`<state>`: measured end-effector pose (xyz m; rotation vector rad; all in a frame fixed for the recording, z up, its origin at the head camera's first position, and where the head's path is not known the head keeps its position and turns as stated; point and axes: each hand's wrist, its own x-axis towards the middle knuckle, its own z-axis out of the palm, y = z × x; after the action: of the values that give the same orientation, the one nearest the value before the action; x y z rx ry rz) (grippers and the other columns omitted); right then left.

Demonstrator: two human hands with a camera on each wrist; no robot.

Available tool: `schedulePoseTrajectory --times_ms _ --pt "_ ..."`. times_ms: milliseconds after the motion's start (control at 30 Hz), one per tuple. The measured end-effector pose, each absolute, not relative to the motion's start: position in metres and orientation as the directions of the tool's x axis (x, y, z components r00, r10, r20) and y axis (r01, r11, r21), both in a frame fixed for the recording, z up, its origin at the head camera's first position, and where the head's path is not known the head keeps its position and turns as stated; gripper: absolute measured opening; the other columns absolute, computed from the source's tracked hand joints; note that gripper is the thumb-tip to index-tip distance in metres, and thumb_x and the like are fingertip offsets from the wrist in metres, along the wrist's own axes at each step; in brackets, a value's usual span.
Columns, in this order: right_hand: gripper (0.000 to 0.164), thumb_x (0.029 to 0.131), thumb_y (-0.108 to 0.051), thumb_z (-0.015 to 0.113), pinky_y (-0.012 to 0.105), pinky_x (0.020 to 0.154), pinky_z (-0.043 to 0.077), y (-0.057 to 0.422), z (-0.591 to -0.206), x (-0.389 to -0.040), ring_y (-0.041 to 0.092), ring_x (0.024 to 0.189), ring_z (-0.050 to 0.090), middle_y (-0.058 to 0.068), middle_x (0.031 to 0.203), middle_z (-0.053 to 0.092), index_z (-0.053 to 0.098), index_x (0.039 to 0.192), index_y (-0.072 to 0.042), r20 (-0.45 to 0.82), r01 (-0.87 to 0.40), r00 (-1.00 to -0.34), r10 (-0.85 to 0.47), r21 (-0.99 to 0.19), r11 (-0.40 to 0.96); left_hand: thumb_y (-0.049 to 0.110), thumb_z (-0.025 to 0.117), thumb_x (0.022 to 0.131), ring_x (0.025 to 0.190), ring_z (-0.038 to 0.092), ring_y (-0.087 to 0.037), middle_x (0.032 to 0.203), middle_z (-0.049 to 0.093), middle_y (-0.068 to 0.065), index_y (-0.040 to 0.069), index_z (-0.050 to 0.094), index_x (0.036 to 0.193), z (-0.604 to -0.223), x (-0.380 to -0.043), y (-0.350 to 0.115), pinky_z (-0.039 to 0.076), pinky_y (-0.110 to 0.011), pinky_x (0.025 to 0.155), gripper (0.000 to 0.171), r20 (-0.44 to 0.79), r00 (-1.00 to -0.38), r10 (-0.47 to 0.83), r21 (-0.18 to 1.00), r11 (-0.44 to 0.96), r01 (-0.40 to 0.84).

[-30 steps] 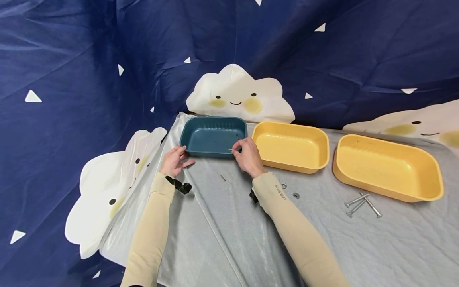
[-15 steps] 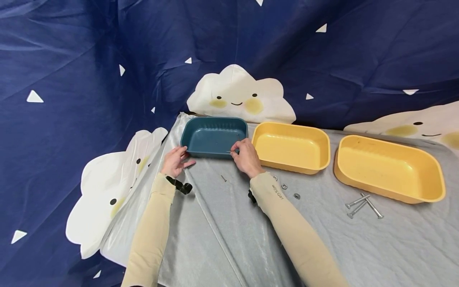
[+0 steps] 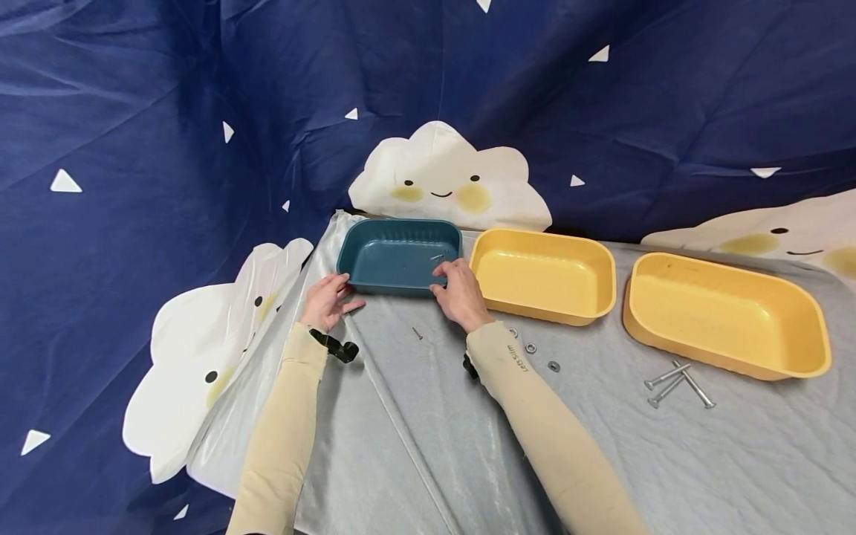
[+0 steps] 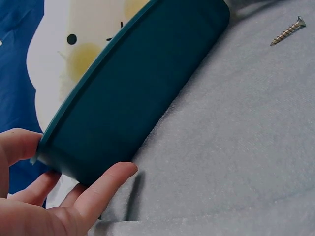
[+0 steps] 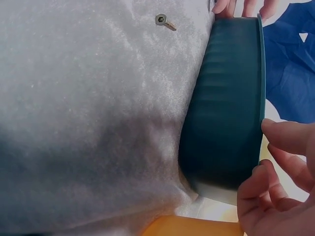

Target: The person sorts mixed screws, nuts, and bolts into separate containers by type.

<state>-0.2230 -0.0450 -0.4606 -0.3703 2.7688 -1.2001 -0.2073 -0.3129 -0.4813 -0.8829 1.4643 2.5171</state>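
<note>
My left hand [image 3: 325, 301] touches the near left corner of a dark teal plastic bin [image 3: 394, 287]. In the left wrist view, its index fingertip meets the rim and its thumb is extended beside the front wall. At the near right corner is my right hand [image 3: 461, 291], thumb and index finger apart over the rim and no screw between them. Small screws [image 3: 438, 257] lie inside the bin by its right end, partly hidden by that hand. Another screw [image 3: 417, 333] lies on the grey cloth in front; the left wrist view shows its thread.
Two yellow bins stand to the right, a nearer one [image 3: 543, 310] beside the teal bin and a farther one [image 3: 725, 358]. Nuts [image 3: 530, 348] and a washer [image 3: 553, 366] lie before the first, several long bolts [image 3: 669, 386] before the second. A blue curtain [image 3: 281, 89] hangs behind.
The screw pinched in my right fingers has been let go and now lies inside the teal bin. The right fingers have spread slightly. My left hand has stayed at its corner.
</note>
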Motion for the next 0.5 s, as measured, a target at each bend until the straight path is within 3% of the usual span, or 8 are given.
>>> schedulePoseTrajectory --times_ms 200,500 --pt "0.025 0.092 -0.016 0.066 0.041 0.093 0.049 -0.0444 -0.4621 -0.2234 0.027 0.102 0.054 0.01 0.113 0.051 0.064 0.115 -0.006 0.002 -0.177 -0.966 -0.259 -0.735 0.654 0.009 0.053 0.098 0.143 0.03 -0.022 0.149 0.033 -0.011 0.006 0.045 0.124 -0.4805 -0.207 -0.3124 0.038 -0.057 0.109 0.028 -0.533 -0.822 -0.199 0.764 -0.53 -0.367" --pt "0.024 0.092 -0.016 0.065 0.04 0.097 0.047 -0.0416 -0.4604 -0.2223 0.026 0.104 0.053 0.01 0.114 0.051 0.063 0.115 -0.008 0.0 -0.17 -0.967 -0.253 -0.742 0.648 0.008 0.053 0.098 0.141 0.032 -0.021 0.137 0.043 -0.007 0.009 0.052 0.107 -0.4785 -0.2052 -0.312 0.037 -0.057 0.109 0.009 -0.535 -0.821 -0.2 0.76 -0.538 -0.364"
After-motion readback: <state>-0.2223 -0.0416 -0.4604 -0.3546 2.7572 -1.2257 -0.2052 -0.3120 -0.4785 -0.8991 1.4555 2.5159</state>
